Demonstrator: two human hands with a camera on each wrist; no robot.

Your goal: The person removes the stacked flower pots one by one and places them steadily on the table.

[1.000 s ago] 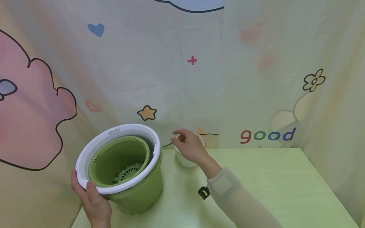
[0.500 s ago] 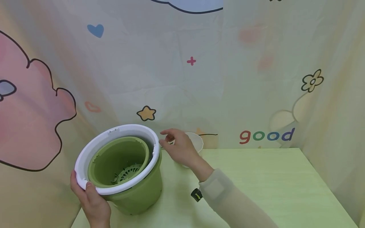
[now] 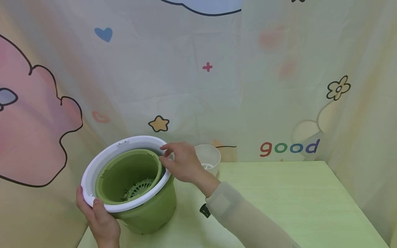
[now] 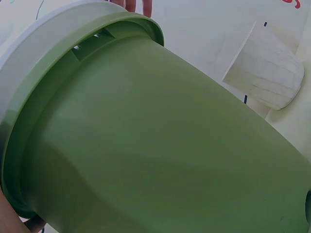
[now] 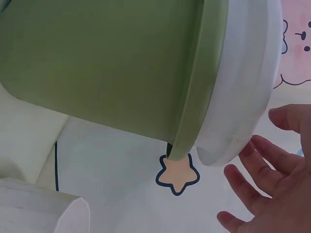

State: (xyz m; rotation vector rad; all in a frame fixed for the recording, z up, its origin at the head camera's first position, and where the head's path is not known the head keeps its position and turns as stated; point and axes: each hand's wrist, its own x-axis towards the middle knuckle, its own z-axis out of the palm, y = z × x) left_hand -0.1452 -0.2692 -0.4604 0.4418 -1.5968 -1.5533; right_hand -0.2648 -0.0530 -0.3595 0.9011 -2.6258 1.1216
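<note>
A stack of nested flowerpots stands at the left of the table: a green outer pot, a white pot in it and a smaller green pot innermost, with slots in its bottom. My left hand grips the near left of the stack's rim, thumb on the white edge. At the far right of the rim is my right hand, thumb and forefinger apart, close to the inner green pot's edge. In the right wrist view, the fingertips are right at the white rim, with the thumb held away.
A small white pot with holes in its bottom stands behind my right wrist, close to the printed backdrop. The pale green table extends to the right. A small black item shows beside my right sleeve.
My right hand has moved left from over the small white pot to the rim of the nested pots. My left hand has stayed on the rim.
</note>
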